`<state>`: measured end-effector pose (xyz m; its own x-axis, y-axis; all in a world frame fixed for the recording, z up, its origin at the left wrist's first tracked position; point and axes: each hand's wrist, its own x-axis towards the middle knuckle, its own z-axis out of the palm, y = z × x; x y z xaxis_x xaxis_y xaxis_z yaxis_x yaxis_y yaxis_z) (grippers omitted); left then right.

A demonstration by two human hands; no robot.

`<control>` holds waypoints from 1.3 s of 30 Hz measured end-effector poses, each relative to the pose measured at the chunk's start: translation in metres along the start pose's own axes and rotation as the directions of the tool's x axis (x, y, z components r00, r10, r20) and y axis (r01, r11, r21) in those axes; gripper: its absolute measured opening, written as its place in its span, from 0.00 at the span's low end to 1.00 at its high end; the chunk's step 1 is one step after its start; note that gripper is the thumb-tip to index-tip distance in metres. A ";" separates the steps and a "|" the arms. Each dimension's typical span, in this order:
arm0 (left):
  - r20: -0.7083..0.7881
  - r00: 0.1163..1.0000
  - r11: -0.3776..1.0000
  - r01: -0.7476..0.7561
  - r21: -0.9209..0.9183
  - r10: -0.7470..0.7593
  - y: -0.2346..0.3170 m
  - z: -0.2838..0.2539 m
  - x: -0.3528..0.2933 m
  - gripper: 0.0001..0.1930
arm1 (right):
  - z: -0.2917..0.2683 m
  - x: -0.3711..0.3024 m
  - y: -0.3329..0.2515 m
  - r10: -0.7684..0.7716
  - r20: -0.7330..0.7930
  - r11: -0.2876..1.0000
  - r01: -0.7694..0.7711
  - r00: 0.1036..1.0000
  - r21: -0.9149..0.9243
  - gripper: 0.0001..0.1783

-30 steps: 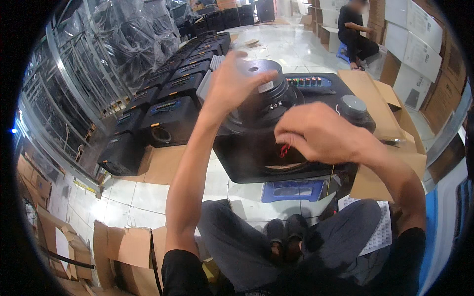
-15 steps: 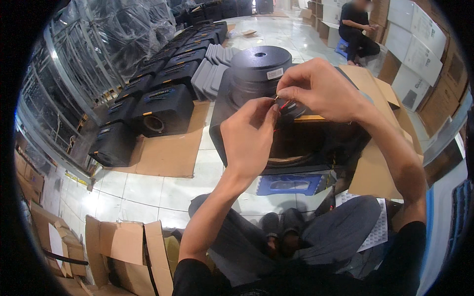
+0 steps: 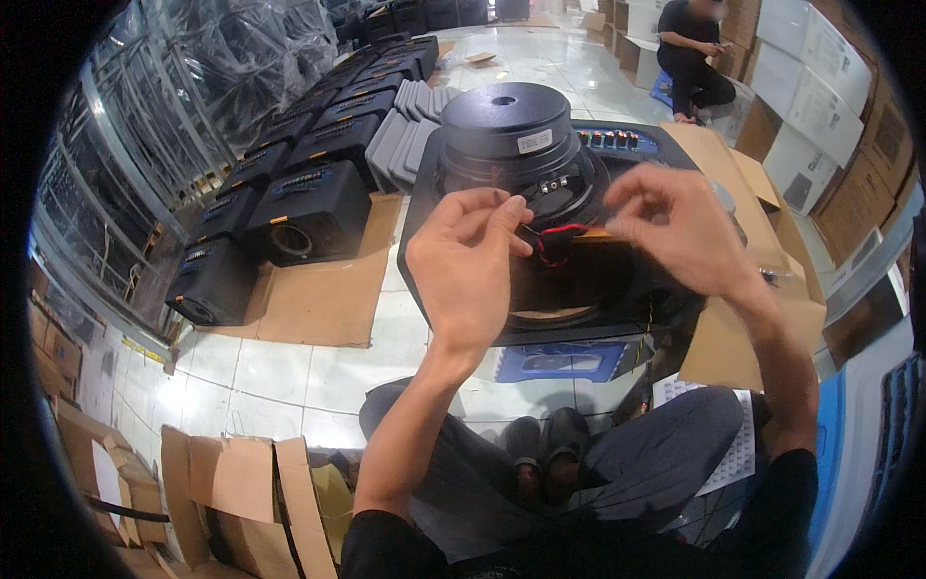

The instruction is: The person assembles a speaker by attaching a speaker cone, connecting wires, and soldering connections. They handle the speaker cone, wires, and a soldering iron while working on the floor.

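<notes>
Pinched between the thumb and fingers of my left hand [image 3: 465, 261] is the end of a thin red and black wire [image 3: 569, 230]. The wire loops right, in front of a black speaker driver [image 3: 506, 111], which sits magnet up on a black speaker box [image 3: 690, 154]. Metal terminals [image 3: 555, 183] show on the driver's side, just beyond my left fingertips. To the right, apart from the wire, my right hand [image 3: 680, 227] hovers over the box's edge. Its fingers are bent and blurred by motion, so whether they hold anything is hidden. A round opening in the box faces me.
Rows of black speaker boxes [image 3: 309, 212] stand on cardboard at the left, with grey panels [image 3: 395, 145] leaning beside them. A blue plastic stool [image 3: 559, 362] is under the work. Cardboard [image 3: 752, 328] lies right; open cartons [image 3: 236, 482] sit lower left. Another person [image 3: 693, 58] sits far right.
My right hand has come off the wire and moved right and slightly down. My left hand has shifted slightly left, keeping its pinch. The terminals and the wire's loop now show between the hands.
</notes>
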<state>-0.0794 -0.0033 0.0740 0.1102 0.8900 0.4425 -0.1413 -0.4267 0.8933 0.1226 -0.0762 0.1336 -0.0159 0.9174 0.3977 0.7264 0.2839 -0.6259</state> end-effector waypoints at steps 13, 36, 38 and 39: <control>-0.079 0.997 0.997 -0.018 0.069 0.023 -0.002 0.008 -0.004 0.12 | 0.000 -0.015 0.003 0.215 0.148 0.975 -0.220 0.965 0.018 0.12; 0.083 0.993 0.983 -0.094 0.158 0.081 -0.001 0.014 -0.005 0.12 | -0.002 0.066 0.001 -0.601 0.253 0.689 0.652 0.758 -0.315 0.07; 0.062 0.996 0.987 -0.076 0.140 0.068 0.000 0.013 -0.006 0.12 | -0.003 0.066 0.002 -0.628 0.209 0.704 0.662 0.749 -0.258 0.08; 0.050 0.997 0.991 -0.061 0.116 0.055 0.000 0.013 -0.007 0.12 | -0.002 0.066 0.002 -0.629 0.192 0.716 0.657 0.754 -0.234 0.08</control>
<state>-0.0678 -0.0114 0.0722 0.1509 0.8560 0.4944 -0.0323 -0.4956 0.8679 0.1247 -0.0156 0.1602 -0.6006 0.5662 0.5646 0.6705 0.7413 -0.0302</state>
